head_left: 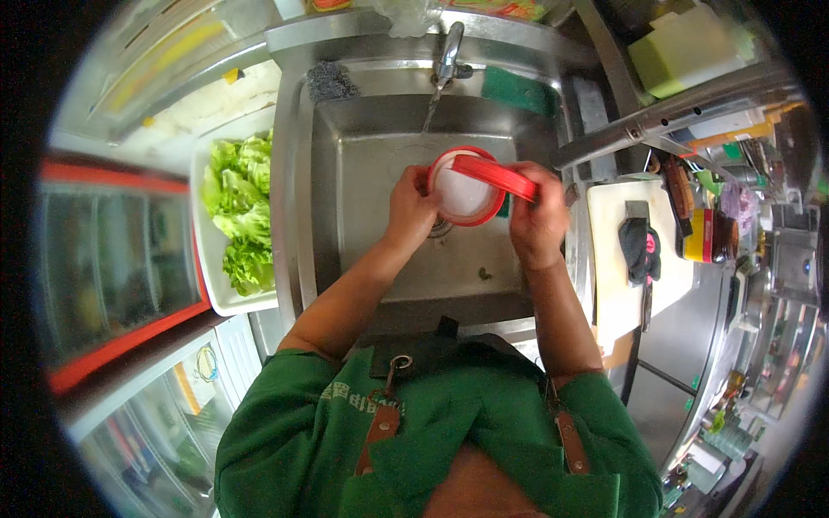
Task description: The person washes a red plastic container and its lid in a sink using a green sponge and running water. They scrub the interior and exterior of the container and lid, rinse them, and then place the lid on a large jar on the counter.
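Note:
A round red-rimmed container (479,219) is in my left hand (413,206), above the middle of a stainless steel sink (369,259). Its inside looks white; whether that is contents or the bare bottom I cannot tell. My right hand (543,223), slightly blurred, grips a ridged red lid (495,176) seen nearly edge-on. That lid is tilted over the container's right side and hides part of the opening. Behind the container, water (430,113) runs from the faucet (451,48) into the sink. The drain shows partly below the container.
Lettuce leaves (243,207) fill a white tray (202,252) left of the sink. A steel wool scrubber (331,81) and a green scouring pad (515,89) lie on the back ledge. At right, a cutting board (605,272) bears a knife (646,307) and a dark glove (635,249).

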A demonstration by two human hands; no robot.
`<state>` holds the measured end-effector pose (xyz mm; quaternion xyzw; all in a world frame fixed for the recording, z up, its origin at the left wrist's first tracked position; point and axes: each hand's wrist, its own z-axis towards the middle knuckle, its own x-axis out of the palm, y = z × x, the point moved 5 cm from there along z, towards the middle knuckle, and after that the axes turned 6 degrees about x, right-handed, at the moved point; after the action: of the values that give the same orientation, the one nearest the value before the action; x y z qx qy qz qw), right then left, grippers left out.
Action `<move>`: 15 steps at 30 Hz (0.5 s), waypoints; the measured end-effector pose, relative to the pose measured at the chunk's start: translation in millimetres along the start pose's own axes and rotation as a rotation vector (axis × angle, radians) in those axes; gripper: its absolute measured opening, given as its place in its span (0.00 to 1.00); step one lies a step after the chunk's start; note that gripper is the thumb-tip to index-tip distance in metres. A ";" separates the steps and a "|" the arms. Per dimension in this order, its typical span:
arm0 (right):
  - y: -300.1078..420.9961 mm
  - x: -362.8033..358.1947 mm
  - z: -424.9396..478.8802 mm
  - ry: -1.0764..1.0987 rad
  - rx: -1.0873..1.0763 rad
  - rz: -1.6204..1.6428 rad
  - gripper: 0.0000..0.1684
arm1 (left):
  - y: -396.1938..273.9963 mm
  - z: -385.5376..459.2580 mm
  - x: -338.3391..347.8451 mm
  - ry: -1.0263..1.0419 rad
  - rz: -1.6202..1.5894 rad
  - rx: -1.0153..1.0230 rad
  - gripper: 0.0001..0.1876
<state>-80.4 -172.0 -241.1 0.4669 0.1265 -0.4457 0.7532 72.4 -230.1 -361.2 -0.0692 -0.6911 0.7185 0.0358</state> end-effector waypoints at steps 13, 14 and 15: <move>-30.8 8.9 -8.2 0.097 0.460 -0.001 0.15 | 31.2 -6.4 9.5 0.010 -0.052 -0.096 0.15; -48.6 24.5 -16.9 0.251 0.447 -0.093 0.15 | 32.2 -6.1 9.0 0.028 -0.008 -0.068 0.15; -67.1 32.9 -23.4 0.270 0.523 -0.068 0.15 | 35.9 -5.7 9.6 0.041 -0.034 -0.086 0.15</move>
<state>-109.4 -182.2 -313.2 0.6958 0.1218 -0.4221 0.5682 65.4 -224.6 -397.7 -0.0736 -0.7216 0.6859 0.0589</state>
